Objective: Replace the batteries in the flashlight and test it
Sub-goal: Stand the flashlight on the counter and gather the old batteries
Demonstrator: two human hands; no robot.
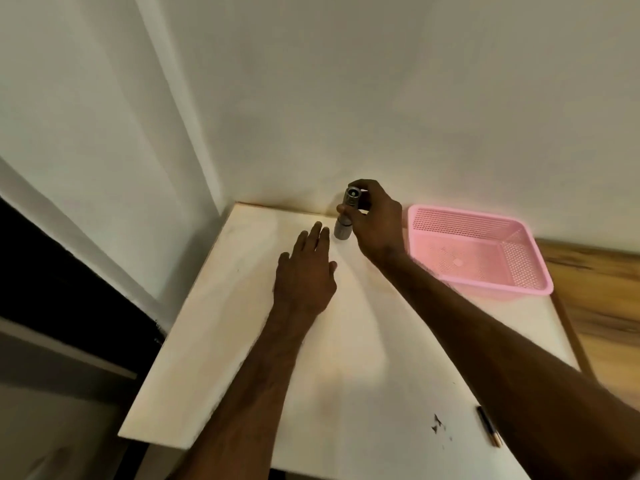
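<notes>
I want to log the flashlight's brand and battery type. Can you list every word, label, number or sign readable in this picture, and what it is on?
None can be read.
flashlight, held in the right hand: no legible marking; too small and blurred.
pink basket: no text visible.
pen-like object at the table's near right edge: too small to tell.
table, wall and left hand: no writing.

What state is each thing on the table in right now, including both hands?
flashlight: upright, tail on the table, held by the right hand
right hand: grip closed around the flashlight
left hand: open, flat, holding nothing
pink basket: upright, empty
pencil: lying flat near the table edge
</notes>
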